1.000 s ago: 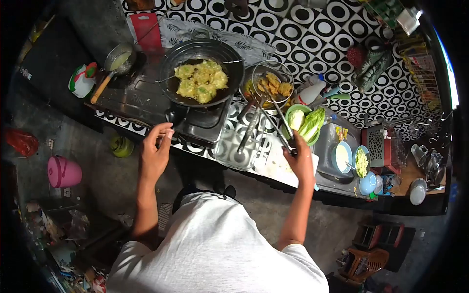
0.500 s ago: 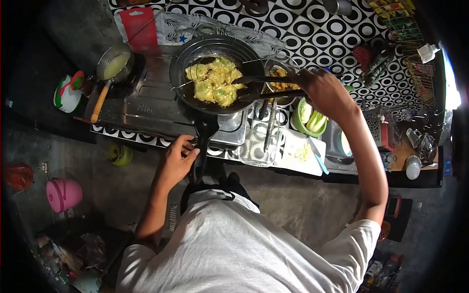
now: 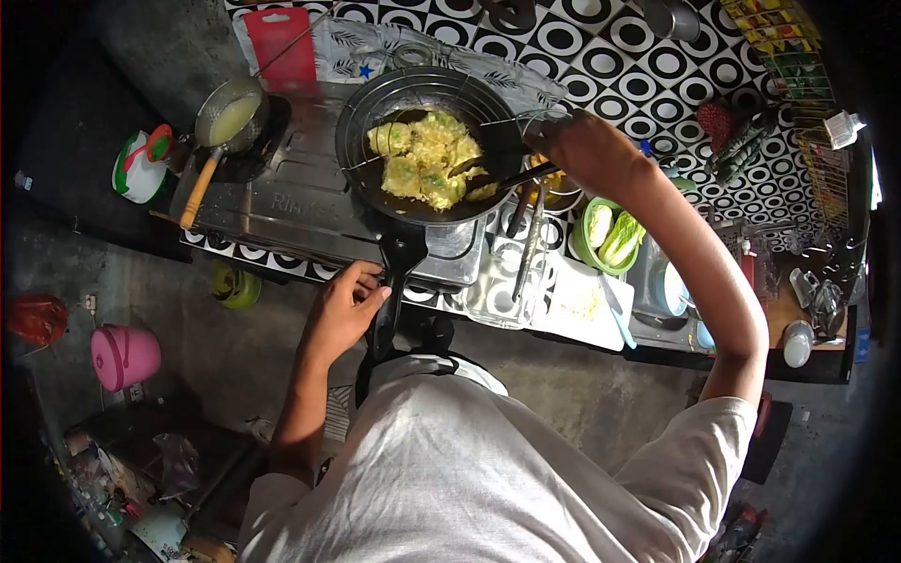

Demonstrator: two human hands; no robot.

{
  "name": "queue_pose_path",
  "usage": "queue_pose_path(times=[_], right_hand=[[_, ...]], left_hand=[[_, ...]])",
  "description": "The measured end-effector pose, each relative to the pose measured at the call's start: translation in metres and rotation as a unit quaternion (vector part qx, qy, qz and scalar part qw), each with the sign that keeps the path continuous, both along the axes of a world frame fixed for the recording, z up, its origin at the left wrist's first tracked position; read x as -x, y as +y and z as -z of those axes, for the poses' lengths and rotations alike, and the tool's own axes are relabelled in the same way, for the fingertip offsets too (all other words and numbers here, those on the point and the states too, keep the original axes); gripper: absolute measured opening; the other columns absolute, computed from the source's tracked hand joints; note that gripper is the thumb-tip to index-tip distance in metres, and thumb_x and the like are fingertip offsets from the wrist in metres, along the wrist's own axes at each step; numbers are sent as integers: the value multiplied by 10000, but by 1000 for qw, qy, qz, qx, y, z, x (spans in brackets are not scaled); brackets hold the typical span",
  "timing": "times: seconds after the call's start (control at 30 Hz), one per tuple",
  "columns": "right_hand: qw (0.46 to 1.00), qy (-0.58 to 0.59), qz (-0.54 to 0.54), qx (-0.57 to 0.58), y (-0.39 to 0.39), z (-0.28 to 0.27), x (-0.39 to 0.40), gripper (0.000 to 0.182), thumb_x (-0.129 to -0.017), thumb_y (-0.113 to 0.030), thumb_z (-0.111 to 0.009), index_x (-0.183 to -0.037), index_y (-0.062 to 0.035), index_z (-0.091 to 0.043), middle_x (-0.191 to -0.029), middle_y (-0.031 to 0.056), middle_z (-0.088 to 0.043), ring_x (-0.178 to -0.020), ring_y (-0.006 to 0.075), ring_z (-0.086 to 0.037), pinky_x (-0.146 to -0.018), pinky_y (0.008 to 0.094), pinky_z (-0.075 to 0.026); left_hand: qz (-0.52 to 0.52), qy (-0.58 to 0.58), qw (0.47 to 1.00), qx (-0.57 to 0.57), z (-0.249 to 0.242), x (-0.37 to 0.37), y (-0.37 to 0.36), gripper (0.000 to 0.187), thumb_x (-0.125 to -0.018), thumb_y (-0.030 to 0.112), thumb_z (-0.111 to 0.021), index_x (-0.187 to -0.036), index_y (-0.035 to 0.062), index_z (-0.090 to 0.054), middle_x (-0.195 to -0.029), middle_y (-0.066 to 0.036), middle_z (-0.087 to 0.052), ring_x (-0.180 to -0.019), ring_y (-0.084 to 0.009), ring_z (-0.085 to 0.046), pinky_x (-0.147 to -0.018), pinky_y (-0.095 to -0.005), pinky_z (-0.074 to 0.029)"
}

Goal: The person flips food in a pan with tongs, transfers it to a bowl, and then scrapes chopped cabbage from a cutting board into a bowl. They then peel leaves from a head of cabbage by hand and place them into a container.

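Observation:
A dark wok (image 3: pixel 361 192) on the stove holds several yellow fritters (image 3: pixel 422 155) flecked with green, in oil. My right hand (image 3: pixel 596 155) grips dark tongs (image 3: pixel 522 176) from the right, their tips at the right edge of the fritters. A wire rack (image 3: pixel 502 122) spans part of the wok's rim. At the counter's front edge, my left hand (image 3: pixel 345 314) is beside the wok's long handle (image 3: pixel 386 319), fingers loosely bent and apart, thumb tip close to the handle.
On the left burner sits a strainer (image 3: pixel 230 117) over a pan, with a wooden handle. Right of the wok are a bowl of fried pieces (image 3: pixel 556 195), a green bowl of leafy vegetable (image 3: pixel 605 239), and a white cutting board (image 3: pixel 577 310) with a blue-handled knife (image 3: pixel 621 324).
My right hand has moved slightly left and up, and the tongs' tips are now lower and spread at the fritters' edge. The whole view has shifted a little; my left hand stays by the handle.

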State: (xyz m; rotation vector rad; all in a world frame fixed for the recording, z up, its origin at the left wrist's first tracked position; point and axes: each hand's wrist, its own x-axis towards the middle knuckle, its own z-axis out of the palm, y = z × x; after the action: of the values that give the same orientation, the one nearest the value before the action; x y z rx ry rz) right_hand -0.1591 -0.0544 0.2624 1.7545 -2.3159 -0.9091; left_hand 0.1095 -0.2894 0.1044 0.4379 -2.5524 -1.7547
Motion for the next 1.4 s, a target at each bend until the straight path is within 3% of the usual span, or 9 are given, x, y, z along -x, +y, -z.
queue_pose_path(times=[0.17, 0.27, 0.37, 0.47, 0.77, 0.87, 1.17, 1.37, 1.4], right_hand=[[998, -17, -21, 58, 22, 20, 11, 453, -871, -17, -505, -1320, -52, -544, -1045, 143, -664, -875, 292, -676, -796, 373, -547], [998, -8, 12, 62, 31, 28, 10, 482, -880, -46, -493, -1360, -81, -536, -1034, 112, -671, -889, 237, -691, -772, 346, -559], [998, 9, -11, 60, 40, 35, 15, 496, -880, -44, -482, -1376, -54, -510, -1027, 115, -655, -807, 242, -690, -710, 341, -564], [994, -68, 49, 69, 41, 34, 14, 521, -848, 20, -473, -1367, -23, -449, -1094, 200, -625, -887, 328, -663, -793, 411, -534], [996, -27, -25, 75, 32, 22, 13, 442, -840, 1, -502, -1275, -39, -566, -1048, 148, -630, -849, 275, -669, -767, 371, -534], [997, 8, -28, 65, 30, 29, 9, 483, -835, -5, -504, -1317, -19, -530, -1007, 131, -621, -853, 271, -659, -754, 359, -533], [989, -35, 4, 144, 46, 46, 4, 535, -810, -6, -517, -1341, 47, -474, -1052, 169, -609, -931, 290, -651, -802, 377, -537], [991, -74, 99, 59, 32, 21, -6, 548, -805, 3, -518, -1350, 34, -483, -1084, 154, -618, -976, 295, -642, -825, 373, -537], [993, -58, 72, 78, 33, 25, -4, 536, -819, -9, -519, -1353, 19, -488, -1062, 143, -620, -958, 288, -649, -817, 376, -535]], left_hand=[[-8, -1, 1000, 4, 2, -2, 5, 283, -873, 115, -717, -1104, -1, -603, -906, -104, -667, -796, -180, -638, -712, -306, -520], [-12, 1, 1000, 3, 4, -4, 8, 277, -875, 110, -715, -1103, 0, -603, -902, -98, -666, -791, -173, -635, -703, -302, -517], [-16, 0, 1000, -10, 8, -5, 9, 272, -876, 109, -716, -1101, 2, -604, -898, -93, -666, -782, -167, -632, -696, -297, -515], [-18, -2, 1000, -13, 9, -6, 10, 269, -875, 106, -717, -1098, 4, -605, -892, -90, -665, -774, -164, -631, -690, -295, -512], [-25, -6, 1000, -3, 7, -5, 12, 251, -876, 111, -718, -1078, 6, -613, -881, -90, -666, -770, -166, -630, -686, -301, -508], [-23, -10, 1000, 3, 3, -6, 13, 249, -877, 114, -716, -1077, 5, -614, -885, -91, -667, -776, -168, -630, -692, -300, -508], [-25, -27, 999, -7, 0, -5, 10, 236, -881, 114, -703, -1081, 17, -624, -889, -56, -650, -798, -135, -595, -728, -285, -488], [-16, -21, 1000, 4, 2, -3, 7, 244, -890, 138, -705, -1080, 10, -622, -898, -97, -663, -793, -163, -618, -714, -299, -504], [-17, -17, 1000, 3, 3, -4, 7, 243, -891, 138, -704, -1079, 9, -621, -897, -97, -662, -792, -163, -615, -714, -298, -503]])
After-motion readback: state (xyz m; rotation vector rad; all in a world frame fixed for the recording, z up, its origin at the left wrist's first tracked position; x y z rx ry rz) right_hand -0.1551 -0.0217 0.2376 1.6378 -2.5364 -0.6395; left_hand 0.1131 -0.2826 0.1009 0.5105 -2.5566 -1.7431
